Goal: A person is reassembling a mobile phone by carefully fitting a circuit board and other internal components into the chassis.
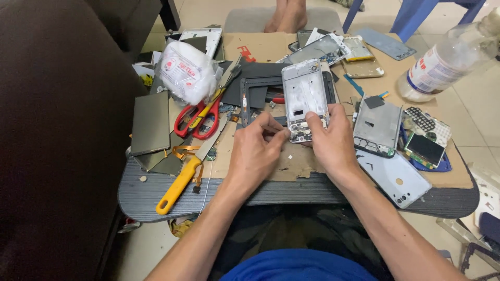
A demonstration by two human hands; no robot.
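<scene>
A cluttered bench carries a cardboard sheet, a plastic bottle and red scissors. Over its middle the right hand grasps the lower end of a bare phone frame, tilted upward. The left hand is clenched, fingertips pinched at the frame's bottom edge.

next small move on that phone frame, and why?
Probably work the left hand fingertips along the bottom edge of the phone frame. The right hand already pins that end against the cardboard, and the left pinches right beside it.
</scene>
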